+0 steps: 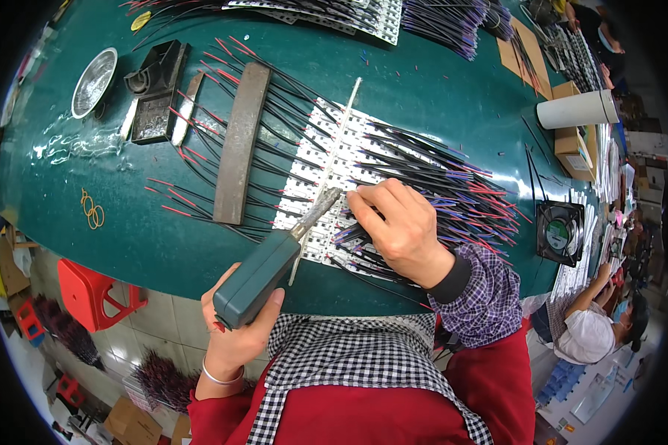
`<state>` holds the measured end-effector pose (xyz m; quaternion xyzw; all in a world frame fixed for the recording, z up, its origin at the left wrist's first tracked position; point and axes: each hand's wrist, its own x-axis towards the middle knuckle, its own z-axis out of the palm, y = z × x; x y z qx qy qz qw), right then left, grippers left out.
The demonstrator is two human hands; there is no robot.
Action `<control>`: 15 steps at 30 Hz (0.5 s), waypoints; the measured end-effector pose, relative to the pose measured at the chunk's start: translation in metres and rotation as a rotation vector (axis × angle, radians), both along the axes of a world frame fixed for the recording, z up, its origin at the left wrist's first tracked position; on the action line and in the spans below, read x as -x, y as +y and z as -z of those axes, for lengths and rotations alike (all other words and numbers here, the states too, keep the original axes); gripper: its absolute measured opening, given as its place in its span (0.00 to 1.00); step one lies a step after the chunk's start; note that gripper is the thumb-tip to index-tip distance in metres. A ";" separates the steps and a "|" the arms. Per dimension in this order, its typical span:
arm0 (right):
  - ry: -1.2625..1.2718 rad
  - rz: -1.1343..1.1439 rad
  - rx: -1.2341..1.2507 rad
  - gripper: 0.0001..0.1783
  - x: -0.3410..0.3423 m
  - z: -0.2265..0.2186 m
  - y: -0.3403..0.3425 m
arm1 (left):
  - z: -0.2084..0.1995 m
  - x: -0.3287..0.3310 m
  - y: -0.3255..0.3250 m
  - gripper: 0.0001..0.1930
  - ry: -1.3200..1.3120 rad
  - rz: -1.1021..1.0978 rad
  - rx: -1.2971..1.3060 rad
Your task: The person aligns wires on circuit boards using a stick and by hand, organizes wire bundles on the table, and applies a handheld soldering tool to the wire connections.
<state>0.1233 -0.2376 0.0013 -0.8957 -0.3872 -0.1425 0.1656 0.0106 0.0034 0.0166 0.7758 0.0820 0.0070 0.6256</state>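
Your left grip (246, 335) wraps the green iron (254, 283); right grip (402, 231), can't tell. Maybe brace against the near edge of the tabletop (145, 241).

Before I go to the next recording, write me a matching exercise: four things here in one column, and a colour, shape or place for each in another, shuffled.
Column one
1. Tool
2. Bar
3. Fan
4. Bowl

Column two
A. Black and square
B. Silver and round
C. In the left hand
D. Grey and long

Right pairs: 1-C, 2-D, 3-A, 4-B
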 end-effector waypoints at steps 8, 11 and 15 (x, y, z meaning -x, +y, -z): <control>-0.077 -0.037 -0.031 0.14 -0.003 0.005 -0.001 | -0.008 -0.006 -0.002 0.09 -0.012 0.062 -0.058; -0.086 -0.039 -0.026 0.14 -0.003 0.006 -0.001 | -0.010 -0.006 0.000 0.08 0.029 0.076 -0.060; -0.087 -0.038 -0.025 0.14 -0.003 0.004 -0.001 | -0.010 -0.002 0.000 0.09 0.047 0.043 -0.055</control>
